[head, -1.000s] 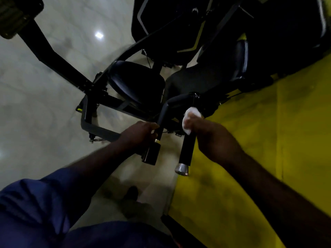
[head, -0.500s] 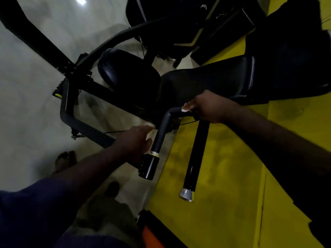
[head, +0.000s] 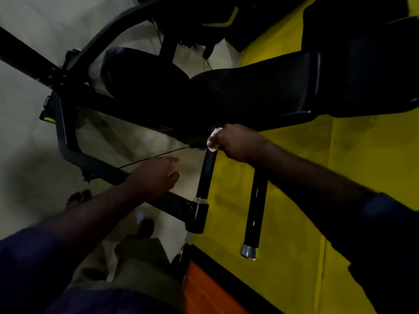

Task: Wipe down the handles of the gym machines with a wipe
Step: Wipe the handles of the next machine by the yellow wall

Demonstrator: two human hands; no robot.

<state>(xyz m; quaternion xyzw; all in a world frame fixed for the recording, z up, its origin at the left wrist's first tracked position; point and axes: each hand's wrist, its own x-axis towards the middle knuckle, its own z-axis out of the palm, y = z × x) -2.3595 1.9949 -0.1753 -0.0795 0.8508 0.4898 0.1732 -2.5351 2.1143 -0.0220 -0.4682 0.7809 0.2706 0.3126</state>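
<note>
White wipe (head: 212, 139) bunched in right hand (head: 238, 143), clamped round handle (head: 206, 175) top to scrub it, left hand (head: 156, 175) slack and empty alongside.

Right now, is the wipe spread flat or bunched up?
Bunched up: the wipe pokes out as a small white wad from the right hand gripping the handle top.

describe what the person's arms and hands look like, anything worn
Both arms have dark blue sleeves; the left sleeve and right sleeve end well short of the wrists, leaving forearms bare. The left hand and right hand wear no gloves; no watch or ring shows in this dim view.
</note>
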